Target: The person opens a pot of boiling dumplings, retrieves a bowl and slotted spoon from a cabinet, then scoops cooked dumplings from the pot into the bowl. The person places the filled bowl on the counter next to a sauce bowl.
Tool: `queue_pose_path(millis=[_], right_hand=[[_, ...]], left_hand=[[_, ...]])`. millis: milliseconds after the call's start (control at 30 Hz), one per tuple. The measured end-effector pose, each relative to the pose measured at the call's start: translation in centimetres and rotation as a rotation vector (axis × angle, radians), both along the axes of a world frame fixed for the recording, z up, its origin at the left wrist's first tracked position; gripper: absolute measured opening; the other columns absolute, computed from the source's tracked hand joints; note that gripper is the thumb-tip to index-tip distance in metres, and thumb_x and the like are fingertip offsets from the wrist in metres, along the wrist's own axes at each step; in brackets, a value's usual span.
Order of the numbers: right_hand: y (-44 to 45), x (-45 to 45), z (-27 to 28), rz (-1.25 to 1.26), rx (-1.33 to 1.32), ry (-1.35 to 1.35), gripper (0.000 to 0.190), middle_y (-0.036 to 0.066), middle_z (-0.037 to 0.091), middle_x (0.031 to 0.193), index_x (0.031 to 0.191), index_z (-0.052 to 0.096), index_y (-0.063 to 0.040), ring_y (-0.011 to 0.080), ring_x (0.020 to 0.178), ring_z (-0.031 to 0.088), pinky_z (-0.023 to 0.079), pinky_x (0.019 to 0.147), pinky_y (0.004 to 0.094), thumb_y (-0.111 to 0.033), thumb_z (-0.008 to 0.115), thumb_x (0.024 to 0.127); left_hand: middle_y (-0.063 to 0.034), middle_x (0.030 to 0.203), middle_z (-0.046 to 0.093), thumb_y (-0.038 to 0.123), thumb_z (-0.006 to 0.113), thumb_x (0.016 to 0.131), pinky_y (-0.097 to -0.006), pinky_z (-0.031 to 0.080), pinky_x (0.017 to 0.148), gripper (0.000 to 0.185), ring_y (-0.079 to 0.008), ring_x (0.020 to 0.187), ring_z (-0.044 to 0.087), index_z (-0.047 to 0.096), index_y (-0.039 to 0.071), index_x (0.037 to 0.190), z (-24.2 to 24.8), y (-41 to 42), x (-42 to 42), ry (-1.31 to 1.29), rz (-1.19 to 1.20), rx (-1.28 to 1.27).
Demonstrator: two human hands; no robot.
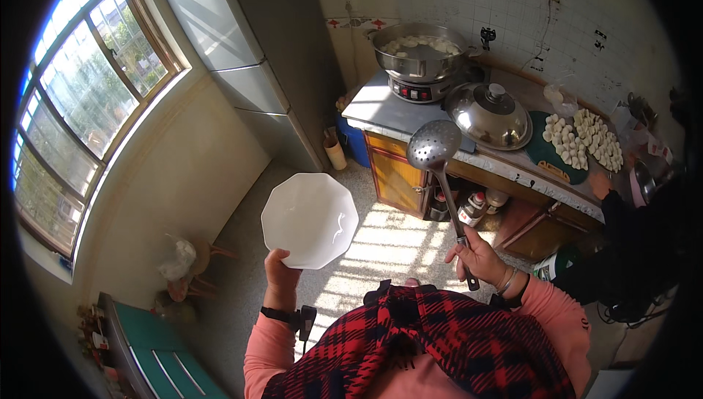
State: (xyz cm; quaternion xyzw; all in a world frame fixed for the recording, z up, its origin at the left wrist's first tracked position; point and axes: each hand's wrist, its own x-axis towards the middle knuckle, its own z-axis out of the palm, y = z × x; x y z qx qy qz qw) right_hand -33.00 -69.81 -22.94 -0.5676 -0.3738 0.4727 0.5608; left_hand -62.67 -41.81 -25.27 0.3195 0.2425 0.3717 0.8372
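Observation:
My left hand [281, 267] grips the near rim of a white polygonal plate [310, 220], thumb on top; nothing lies on it. In my right hand [478, 256] is the handle of a perforated metal skimmer ladle [435, 145], its bowl raised in front of the counter's edge. Beyond it, a steel pot [420, 64] stands on an electric cooker base [420, 91], with pale dumplings in liquid inside. A domed steel lid [489, 116] with a black and silver knob lies on the counter beside the cooker. Rows of uncooked dumplings [564, 140] rest on a green board [535, 151].
Another person's hand [600, 184] and dark sleeve are at the counter [379, 107] on the right. Bottles [472, 209] stand in the open cabinet below. A refrigerator [236, 69], a blue bin [354, 140] and a small stool [203, 256] are at the left.

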Motion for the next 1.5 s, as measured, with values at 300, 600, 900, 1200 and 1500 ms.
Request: queue_pose_path(millis=[300, 600, 900, 1200, 1500], right_hand=[[17.8, 16.0, 8.8, -0.357, 0.018, -1.09, 0.031, 0.017, 0.059, 0.076, 0.106, 0.052, 0.0, 0.0283, 0.066, 0.059, 0.046, 0.061, 0.033, -0.009, 0.054, 0.076], [26.7, 22.7, 19.7, -0.661, -0.494, -1.974, 0.035, 0.011, 0.058, 0.078, 0.112, 0.055, -0.01, 0.029, 0.067, 0.058, 0.046, 0.057, 0.0368, -0.012, 0.06, 0.077], [33.3, 27.8, 18.2, -0.47, -0.883, -2.412, 0.032, 0.008, 0.057, 0.07, 0.1, 0.061, -0.008, 0.0231, 0.064, 0.059, 0.047, 0.052, 0.0326, -0.008, 0.057, 0.068], [35.7, 32.2, 16.9, -0.195, -0.848, -2.278, 0.018, 0.008, 0.057, 0.065, 0.082, 0.063, -0.012, 0.0237, 0.062, 0.059, 0.046, 0.052, 0.0337, -0.01, 0.058, 0.066], [39.5, 30.6, 19.7, -0.078, -1.136, -1.634, 0.022, 0.008, 0.063, 0.075, 0.087, 0.067, -0.014, 0.027, 0.075, 0.061, 0.047, 0.065, 0.038, -0.018, 0.066, 0.066]], left_hand=[[-0.0161, 0.116, 0.049, 0.014, 0.046, 0.059, -0.0411, 0.04, 0.093, 0.067, -0.032, 0.108, 0.049, 0.039, -0.003, 0.123, 4.3, 18.9, 7.1, -0.004, 0.028, 0.12], [-0.0148, 0.111, 0.05, 0.015, 0.045, 0.063, -0.0368, 0.038, 0.092, 0.059, -0.0285, 0.106, 0.048, 0.043, -0.004, 0.119, 4.3, 38.5, 18.9, -0.006, -0.305, 0.128], [-0.0142, 0.108, 0.05, 0.013, 0.046, 0.059, -0.0385, 0.039, 0.091, 0.062, -0.0297, 0.102, 0.047, 0.043, -0.004, 0.118, 3.3, 44.3, 27.0, 0.09, -0.331, -0.005], [-0.0141, 0.111, 0.051, 0.013, 0.049, 0.057, -0.0406, 0.038, 0.093, 0.066, -0.0308, 0.104, 0.047, 0.043, -0.002, 0.12, 3.4, 46.0, 31.5, 0.105, -0.413, -0.062], [-0.0124, 0.107, 0.054, 0.009, 0.05, 0.055, -0.0398, 0.037, 0.094, 0.064, -0.0294, 0.101, 0.049, 0.045, -0.002, 0.118, 1.2, 49.7, 36.0, 0.195, -0.514, -0.188]])
